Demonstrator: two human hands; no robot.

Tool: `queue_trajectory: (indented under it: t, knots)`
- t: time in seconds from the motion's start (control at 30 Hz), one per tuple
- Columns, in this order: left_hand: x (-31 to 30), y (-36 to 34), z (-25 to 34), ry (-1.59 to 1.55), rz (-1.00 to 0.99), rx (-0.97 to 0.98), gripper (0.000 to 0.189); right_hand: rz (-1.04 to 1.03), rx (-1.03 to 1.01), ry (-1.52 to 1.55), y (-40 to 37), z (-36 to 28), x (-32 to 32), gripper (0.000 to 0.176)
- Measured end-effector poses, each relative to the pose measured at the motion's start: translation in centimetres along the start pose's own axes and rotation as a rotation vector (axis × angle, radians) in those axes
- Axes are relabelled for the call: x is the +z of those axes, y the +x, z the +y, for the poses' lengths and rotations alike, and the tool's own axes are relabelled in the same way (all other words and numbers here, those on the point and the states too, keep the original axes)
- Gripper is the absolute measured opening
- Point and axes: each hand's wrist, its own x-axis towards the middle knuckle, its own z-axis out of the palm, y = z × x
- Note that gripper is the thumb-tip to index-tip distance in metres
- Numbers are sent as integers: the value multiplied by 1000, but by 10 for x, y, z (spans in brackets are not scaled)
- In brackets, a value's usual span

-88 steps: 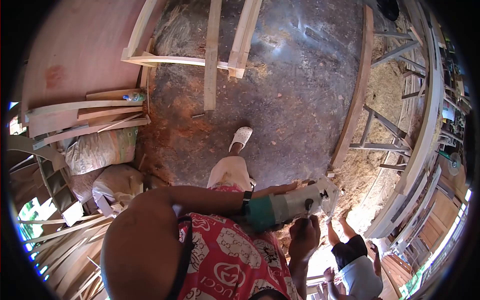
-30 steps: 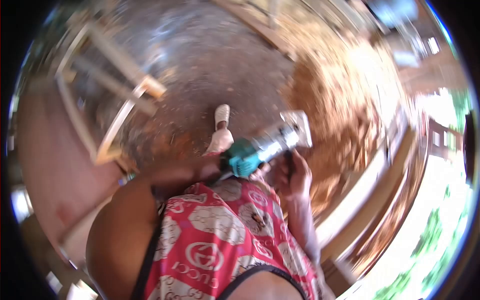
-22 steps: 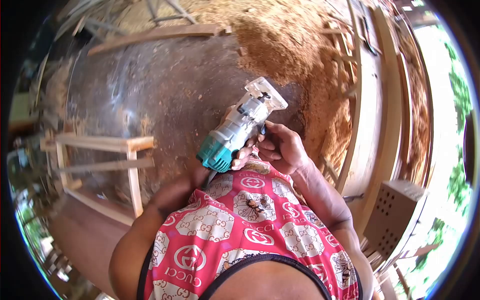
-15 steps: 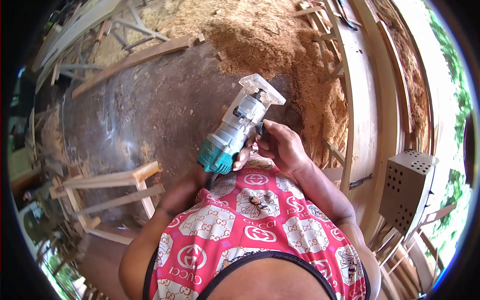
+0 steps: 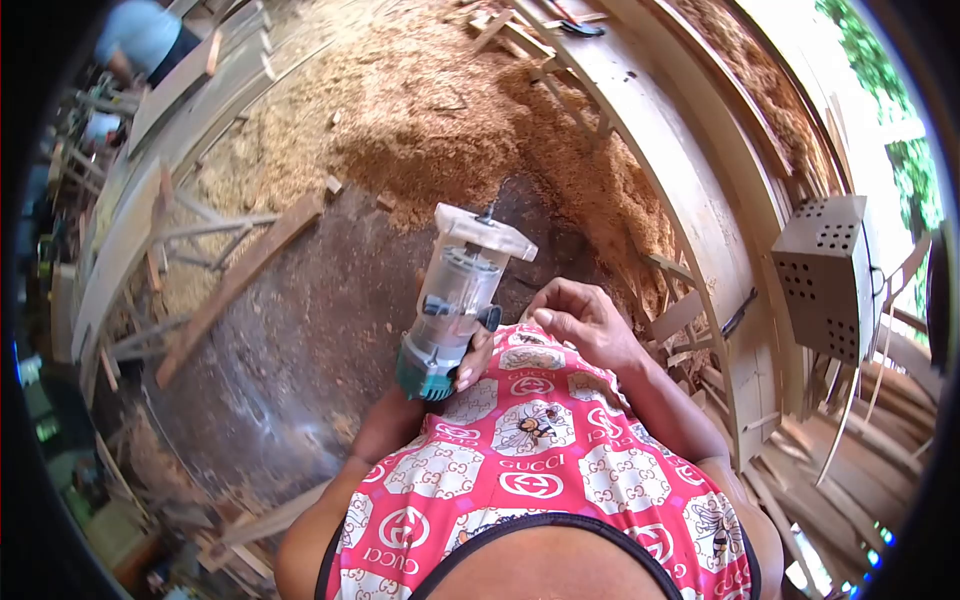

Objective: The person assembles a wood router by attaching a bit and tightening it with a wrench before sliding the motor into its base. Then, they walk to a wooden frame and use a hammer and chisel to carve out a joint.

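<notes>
Sawdust lies thick on the floor beside a long wooden counter, and in front of the red shirt the trim router is held up in the air, clear base on top. The left hand is wrapped tight around its round body near the green end; the right hand is half curled, holds nothing, and sits just beside the little black knob. The router looks hard, smooth and a bit heavy, so the fat middle seems the best place to hold, away from the sharp bit and the plastic base, which might crack.
</notes>
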Motion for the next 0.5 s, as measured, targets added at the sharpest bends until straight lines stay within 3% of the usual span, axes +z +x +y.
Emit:
queue_trajectory:
  t: [0.1,0.17,0.4,0.43,0.5]
  knots:
    - [-8,17,10,64,18,-31,37,70,15,-51,-11,15,-4,26]
    - [-12,26,14,92,34,-47,38,169,55,-264,-17,15,-6,24]
    - [-11,51,29,179,13,-175,40,365,10,-364,-25,16,-23,26]
    - [-19,56,28,95,-89,-271,50,396,-21,-357,-33,28,-18,26]
    - [-50,55,34,-5,22,-397,65,398,4,-471,-41,22,-21,28]
